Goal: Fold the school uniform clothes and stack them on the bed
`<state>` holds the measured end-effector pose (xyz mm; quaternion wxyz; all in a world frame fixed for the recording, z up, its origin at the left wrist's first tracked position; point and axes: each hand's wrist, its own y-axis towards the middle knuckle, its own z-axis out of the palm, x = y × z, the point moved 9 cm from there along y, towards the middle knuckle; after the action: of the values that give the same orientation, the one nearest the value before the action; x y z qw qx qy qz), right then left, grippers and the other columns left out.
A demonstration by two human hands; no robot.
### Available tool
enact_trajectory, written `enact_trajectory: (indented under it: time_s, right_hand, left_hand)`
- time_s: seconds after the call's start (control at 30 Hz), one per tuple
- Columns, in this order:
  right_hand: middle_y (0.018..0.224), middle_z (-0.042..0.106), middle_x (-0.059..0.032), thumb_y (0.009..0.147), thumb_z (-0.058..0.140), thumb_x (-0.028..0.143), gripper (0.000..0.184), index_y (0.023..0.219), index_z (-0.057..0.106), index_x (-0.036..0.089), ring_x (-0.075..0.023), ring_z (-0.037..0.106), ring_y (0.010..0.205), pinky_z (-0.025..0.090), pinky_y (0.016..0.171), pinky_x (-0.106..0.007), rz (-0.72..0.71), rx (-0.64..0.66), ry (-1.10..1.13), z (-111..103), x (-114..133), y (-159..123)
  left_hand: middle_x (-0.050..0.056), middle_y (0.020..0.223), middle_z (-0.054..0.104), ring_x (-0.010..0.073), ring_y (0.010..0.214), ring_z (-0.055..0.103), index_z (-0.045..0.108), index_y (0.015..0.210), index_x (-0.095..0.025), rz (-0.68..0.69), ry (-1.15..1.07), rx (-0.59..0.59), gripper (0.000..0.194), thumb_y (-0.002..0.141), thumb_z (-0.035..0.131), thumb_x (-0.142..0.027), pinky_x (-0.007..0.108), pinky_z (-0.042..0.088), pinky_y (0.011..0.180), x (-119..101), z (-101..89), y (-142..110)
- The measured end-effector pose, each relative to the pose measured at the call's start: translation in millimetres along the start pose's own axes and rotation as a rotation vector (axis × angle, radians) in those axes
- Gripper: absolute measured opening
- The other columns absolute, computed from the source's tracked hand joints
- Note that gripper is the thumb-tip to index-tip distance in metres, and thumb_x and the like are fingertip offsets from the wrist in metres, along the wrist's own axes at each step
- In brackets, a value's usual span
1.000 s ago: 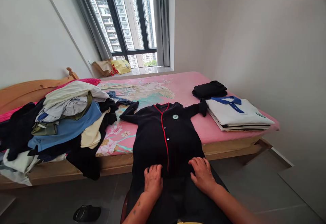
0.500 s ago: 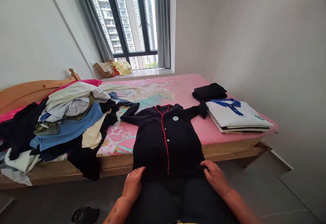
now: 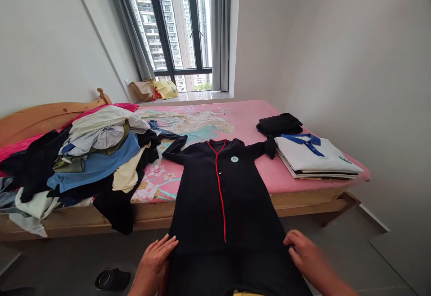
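A black cardigan (image 3: 202, 197) with red trim, a few buttons and a round green-and-white badge lies front up. Its collar and sleeves rest on the bed, while the lower part reaches over the bed's edge toward me. My left hand (image 3: 155, 258) pinches the cardigan's lower left side, fingers on top. At the lower right side, my right hand (image 3: 305, 253) holds the edge with bent fingers. The hem is hard to make out against the dark clothing on my legs.
Rumpled clothes (image 3: 97, 152) are heaped on the bed's left. On the right are a folded stack topped by a white shirt with a blue collar (image 3: 323, 156) and a folded black garment (image 3: 279, 124). A black round object (image 3: 112, 279) sits on the floor.
Both hands have moved toward me and farther apart. The cardigan's lower part is drawn longer and wider between them, and its sleeves stay on the bed.
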<state>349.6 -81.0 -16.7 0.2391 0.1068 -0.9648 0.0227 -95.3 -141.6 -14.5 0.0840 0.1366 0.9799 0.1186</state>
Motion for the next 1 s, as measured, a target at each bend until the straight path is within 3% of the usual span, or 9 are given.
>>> enact_trajectory:
  time_s: [0.07, 0.17, 0.3, 0.4, 0.47, 0.57, 0.67, 0.8, 1.0]
  right_hand:
    - [0.076, 0.061, -0.0045, 0.068, 0.042, 0.006, 0.021, 0.068, 0.057, 0.02, -0.0188, 0.056, 0.075, 0.041, 0.069, -0.03, 0.042, 0.124, -0.085, 13.1, 2.5, 3.0]
    - [0.083, 0.062, -0.0048, 0.073, 0.041, 0.008, 0.023, 0.077, 0.06, 0.02, -0.0193, 0.056, 0.082, 0.039, 0.075, -0.031, -0.027, 0.064, -0.068, 2.1, 35.1, 18.5]
    - [0.086, 0.061, -0.0038, 0.083, 0.038, 0.015, 0.022, 0.085, 0.059, 0.021, -0.0172, 0.055, 0.083, 0.039, 0.076, -0.028, -0.174, -0.013, 0.081, -4.1, 100.0, 46.9]
    - [0.085, 0.06, -0.0033, 0.084, 0.038, 0.014, 0.022, 0.084, 0.059, 0.021, -0.0167, 0.055, 0.082, 0.039, 0.075, -0.027, -0.236, -0.012, 0.124, 9.9, 132.7, 60.8]
    - [0.085, 0.06, -0.0031, 0.084, 0.039, 0.014, 0.021, 0.086, 0.059, 0.021, -0.0162, 0.055, 0.081, 0.039, 0.075, -0.026, -0.233, -0.009, 0.154, 20.5, 138.6, 65.0]
    - [0.085, 0.06, -0.0025, 0.083, 0.04, 0.015, 0.019, 0.086, 0.058, 0.021, -0.0153, 0.055, 0.079, 0.04, 0.072, -0.025, -0.192, 0.011, 0.197, 33.4, 131.1, 66.0]
    - [0.085, 0.06, -0.0016, 0.083, 0.043, 0.016, 0.015, 0.088, 0.056, 0.021, -0.0141, 0.056, 0.076, 0.039, 0.07, -0.024, -0.151, 0.025, 0.239, 40.0, 121.3, 66.2]
    - [0.079, 0.059, 0.0, 0.083, 0.047, 0.024, 0.012, 0.094, 0.051, 0.022, -0.0145, 0.057, 0.072, 0.039, 0.065, -0.025, -0.112, 0.036, 0.224, 43.0, 126.3, 75.1]
    - [0.104, 0.059, -0.0117, 0.071, 0.064, 0.049, 0.067, 0.123, 0.037, 0.017, -0.0279, 0.059, 0.092, 0.041, 0.072, -0.034, 0.012, 0.09, -0.014, 55.4, 151.2, 103.1]
  left_hand:
    - [-0.004, 0.113, 0.066, 0.0228, 0.109, 0.059, 0.066, 0.105, -0.034, -0.053, -0.061, 0.031, 0.048, 0.071, 0.046, -0.006, 0.04, 0.052, 0.086, 2.9, 10.7, 3.3]
    - [-0.001, 0.111, 0.067, 0.0193, 0.108, 0.059, 0.064, 0.108, -0.03, -0.152, -0.259, -0.011, 0.044, 0.075, 0.043, -0.009, 0.036, 0.049, 0.091, -12.4, 0.1, 24.4]
    - [0.004, 0.106, 0.066, 0.0147, 0.099, 0.061, 0.057, 0.112, -0.024, -0.244, -0.544, 0.022, 0.033, 0.086, 0.039, -0.021, 0.028, 0.048, 0.088, -72.9, -8.6, 73.3]
    - [0.005, 0.096, 0.066, 0.0165, 0.091, 0.062, 0.052, 0.112, -0.022, -0.273, -0.535, 0.177, 0.03, 0.084, 0.042, -0.023, 0.028, 0.046, 0.081, -122.6, 13.7, 102.7]
    - [0.006, 0.09, 0.066, 0.0197, 0.087, 0.061, 0.051, 0.109, -0.021, -0.323, -0.41, 0.281, 0.027, 0.083, 0.044, -0.026, 0.03, 0.045, 0.076, -139.2, 34.5, 110.9]
    - [0.006, 0.089, 0.065, 0.0221, 0.085, 0.061, 0.05, 0.103, -0.019, -0.392, -0.275, 0.332, 0.025, 0.08, 0.048, -0.029, 0.031, 0.042, 0.073, -142.9, 55.9, 111.7]
    - [0.001, 0.081, 0.063, 0.0187, 0.077, 0.061, 0.047, 0.099, -0.021, -0.479, -0.38, 0.319, 0.023, 0.076, 0.052, -0.024, 0.027, 0.04, 0.066, -135.6, 69.2, 103.0]
    - [-0.002, 0.074, 0.058, 0.0138, 0.069, 0.057, 0.045, 0.085, -0.023, -0.479, -0.58, 0.134, 0.011, 0.076, 0.05, -0.02, 0.025, 0.039, 0.064, -131.9, 67.9, 91.8]
    - [0.0, 0.068, 0.057, 0.0163, 0.065, 0.053, 0.044, 0.072, -0.023, -0.346, -0.526, -0.044, 0.008, 0.078, 0.048, -0.02, 0.029, 0.04, 0.064, -141.8, 58.2, 86.0]
